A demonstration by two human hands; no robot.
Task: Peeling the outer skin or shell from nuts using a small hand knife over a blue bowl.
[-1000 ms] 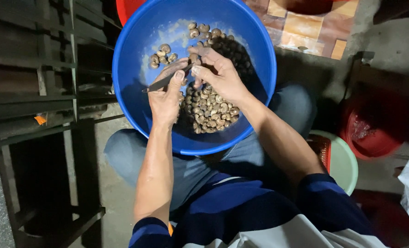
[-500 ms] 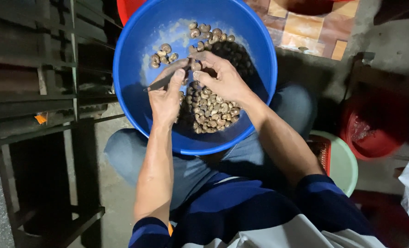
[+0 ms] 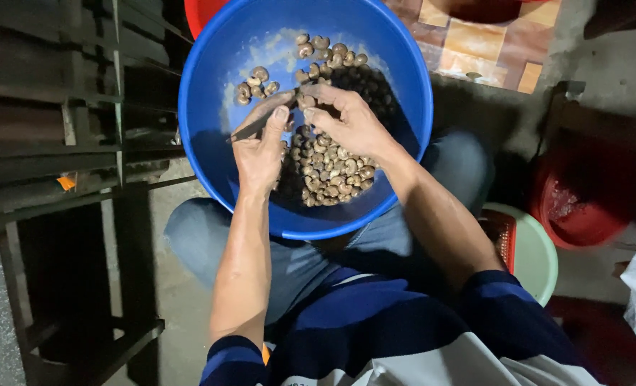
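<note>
A big blue basin [image 3: 210, 64] rests on my lap and holds a heap of brown cashew nuts in shell [image 3: 332, 171], with a few more scattered at its far side. My left hand [image 3: 260, 150] grips a thin dark knife [image 3: 250, 129] whose blade points toward the right. My right hand [image 3: 346, 121] pinches a single nut [image 3: 305, 102] right at the blade, over the heap. Both hands meet above the middle of the basin.
A dark metal rack [image 3: 67, 143] stands at my left. A red basin [image 3: 582, 200] sits at the right, with a pale green bowl [image 3: 539, 250] and a small red basket beside my right arm. Another red tub [image 3: 200, 14] shows behind the blue basin. Patterned floor tiles lie beyond.
The hands stay together over the heap; the fingers shift slightly around the nut and the blade.
</note>
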